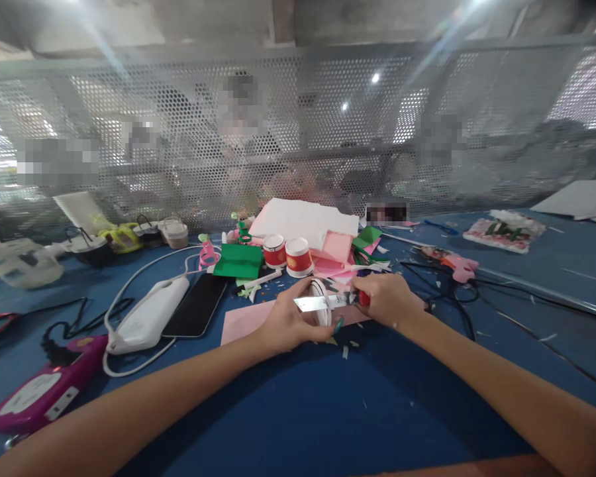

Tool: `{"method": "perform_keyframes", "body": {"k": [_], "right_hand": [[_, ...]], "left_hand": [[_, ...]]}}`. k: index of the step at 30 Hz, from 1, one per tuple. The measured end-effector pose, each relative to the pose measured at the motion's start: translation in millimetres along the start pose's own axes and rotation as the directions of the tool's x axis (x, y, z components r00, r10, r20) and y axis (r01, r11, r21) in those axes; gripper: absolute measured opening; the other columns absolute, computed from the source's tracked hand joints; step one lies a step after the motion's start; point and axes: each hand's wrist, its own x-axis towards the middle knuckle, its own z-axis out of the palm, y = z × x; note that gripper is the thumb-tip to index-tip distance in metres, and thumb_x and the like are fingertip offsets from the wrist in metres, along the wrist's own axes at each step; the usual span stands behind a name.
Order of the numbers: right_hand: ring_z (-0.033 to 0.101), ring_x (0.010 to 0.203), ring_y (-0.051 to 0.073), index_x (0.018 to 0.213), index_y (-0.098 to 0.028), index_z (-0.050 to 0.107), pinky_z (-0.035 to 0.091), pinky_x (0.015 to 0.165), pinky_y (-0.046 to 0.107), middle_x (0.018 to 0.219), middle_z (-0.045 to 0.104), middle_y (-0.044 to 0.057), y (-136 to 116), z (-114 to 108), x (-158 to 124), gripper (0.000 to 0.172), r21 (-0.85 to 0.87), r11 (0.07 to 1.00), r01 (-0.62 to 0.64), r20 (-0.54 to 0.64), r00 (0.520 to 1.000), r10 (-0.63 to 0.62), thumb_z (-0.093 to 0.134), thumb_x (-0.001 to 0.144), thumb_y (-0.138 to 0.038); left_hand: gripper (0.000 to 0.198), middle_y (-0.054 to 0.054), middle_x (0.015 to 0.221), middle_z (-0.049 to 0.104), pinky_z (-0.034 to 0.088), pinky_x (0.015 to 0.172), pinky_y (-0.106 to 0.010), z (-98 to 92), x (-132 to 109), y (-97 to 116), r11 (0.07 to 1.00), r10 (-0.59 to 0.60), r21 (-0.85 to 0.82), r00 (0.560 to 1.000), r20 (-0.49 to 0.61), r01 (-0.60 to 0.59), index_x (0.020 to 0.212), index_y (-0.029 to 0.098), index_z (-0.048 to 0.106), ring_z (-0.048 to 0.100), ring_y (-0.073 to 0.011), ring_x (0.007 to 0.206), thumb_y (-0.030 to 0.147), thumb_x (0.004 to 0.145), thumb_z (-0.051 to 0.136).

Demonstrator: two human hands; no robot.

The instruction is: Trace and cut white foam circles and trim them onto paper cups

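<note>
Here, a white round cup (320, 289), dark-rimmed — silver red-handled scissors (326, 302) across it

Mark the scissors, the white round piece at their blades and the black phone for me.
scissors (314, 303): head view, on the bright blade.
white round piece (320, 290): head view, its upper part above the blade.
black phone (195, 306): head view, middle of the dark screen.
</note>
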Motion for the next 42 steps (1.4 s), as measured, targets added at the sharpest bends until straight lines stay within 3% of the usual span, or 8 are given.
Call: {"method": "perform_keyframes", "body": {"k": [6, 11, 16, 21, 26, 33, 42], "right_hand": [[0.064, 0.070, 0.019, 0.078, -0.016, 0.070, 0.028, 0.056, 0.027, 0.072, 0.072, 0.008, -3.6, 0.9, -0.3, 0.023, -0.018, 1.000, 0.005, -0.030, 1.000, -0.005, 0.049, 0.072, -0.019], [0.061, 0.065, 0.017, 0.074, -0.017, 0.069, 0.026, 0.055, 0.025, 0.067, 0.070, 0.006, -5.3, 3.8, 0.4, 0.019, 0.035, 0.999, 0.034, -0.104, 0.994, -0.030, 0.051, 0.071, -0.024], [0.059, 0.060, 0.017, 0.074, -0.018, 0.068, 0.024, 0.053, 0.026, 0.065, 0.070, 0.005, -0.8, 10.4, 1.5, 0.020, 0.070, 0.997, 0.013, -0.160, 0.987, -0.001, 0.051, 0.071, -0.027], [0.057, 0.059, 0.016, 0.074, -0.019, 0.068, 0.024, 0.053, 0.026, 0.065, 0.069, 0.004, 5.5, 12.6, 1.0, 0.020, 0.058, 0.997, 0.050, -0.169, 0.985, -0.039, 0.051, 0.070, -0.030], [0.058, 0.062, 0.017, 0.075, -0.018, 0.069, 0.025, 0.054, 0.026, 0.068, 0.070, 0.006, 3.6, 7.9, 0.5, 0.020, 0.042, 0.998, 0.052, -0.107, 0.993, -0.047, 0.051, 0.069, -0.025], [0.059, 0.064, 0.017, 0.076, -0.019, 0.070, 0.025, 0.054, 0.026, 0.068, 0.070, 0.006, 2.7, 7.9, 0.9, 0.021, 0.004, 0.999, 0.038, -0.116, 0.993, -0.037, 0.050, 0.070, -0.025], [0.060, 0.061, 0.016, 0.073, -0.018, 0.069, 0.027, 0.055, 0.026, 0.067, 0.070, 0.006, 5.8, 8.1, -0.7, 0.020, 0.022, 0.996, 0.086, -0.114, 0.990, -0.083, 0.050, 0.069, -0.022]], "left_hand": [[0.054, -0.006, 0.099, 0.067, 0.053, 0.083, -0.037, 0.3, 0.1, -3.3, 0.991, 0.061, 0.120, 0.998, -0.007, -0.060, 0.108, 0.017, 0.056, 0.064, -0.0223, 0.091, 0.021, 0.058, 0.078], [0.072, -0.009, 0.116, 0.064, 0.047, 0.098, -0.046, -1.4, -0.7, -5.5, 0.955, 0.074, 0.285, 0.997, 0.037, -0.081, 0.116, 0.019, 0.057, 0.060, -0.0289, 0.108, 0.020, 0.049, 0.082], [0.065, -0.008, 0.111, 0.065, 0.051, 0.093, -0.041, 1.2, -1.1, -5.6, 0.998, -0.017, 0.068, 0.997, 0.070, 0.012, 0.119, 0.018, 0.054, 0.061, -0.0257, 0.106, 0.021, 0.059, 0.079], [0.083, -0.005, 0.097, 0.067, 0.055, 0.080, -0.037, 1.5, 0.2, -5.0, 0.983, -0.117, -0.136, 0.991, 0.059, 0.124, 0.136, 0.022, 0.039, 0.067, -0.0203, 0.086, 0.019, 0.062, 0.077], [0.098, -0.008, 0.108, 0.065, 0.054, 0.085, -0.038, 0.1, 0.4, -4.5, 0.962, -0.117, -0.237, 0.990, 0.080, 0.133, 0.141, 0.023, 0.032, 0.066, -0.0220, 0.094, 0.015, 0.057, 0.080], [0.088, -0.006, 0.100, 0.066, 0.054, 0.083, -0.035, -1.6, 0.2, -7.2, 0.982, -0.110, -0.152, 0.994, -0.005, 0.108, 0.142, 0.020, 0.033, 0.065, -0.0200, 0.090, 0.017, 0.065, 0.075], [0.083, -0.004, 0.099, 0.064, 0.055, 0.072, -0.031, -2.4, -0.6, -7.9, 0.985, -0.112, -0.129, 0.993, 0.036, 0.115, 0.137, 0.024, 0.039, 0.063, -0.0186, 0.084, 0.019, 0.063, 0.076]]}}
